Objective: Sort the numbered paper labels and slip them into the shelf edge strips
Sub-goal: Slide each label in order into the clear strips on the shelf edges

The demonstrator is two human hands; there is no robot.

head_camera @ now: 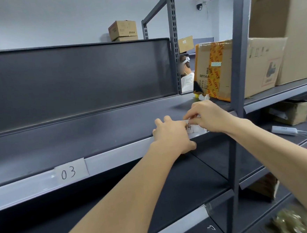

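A: Progress check. The "03" label (71,171) is seated in the clear shelf edge strip (115,154), left of centre. Counted as done.

B: And the next one?

A: The "04" label (192,127) is at the right end of the same strip, only partly visible; whether it is fully slipped in I cannot tell. The right hand (208,117) is pinched on its top edge, thumb and fingers together. The left hand (170,133) lies flat over the strip just left of the label, fingers spread on the shelf, clamped on nothing I can see.

B: Remaining?

A: Lower strip (183,223) shows no label. No spare labels in view.

B: Containers?

A: Taped cardboard box (213,70) on this shelf, closed; contents unknown.
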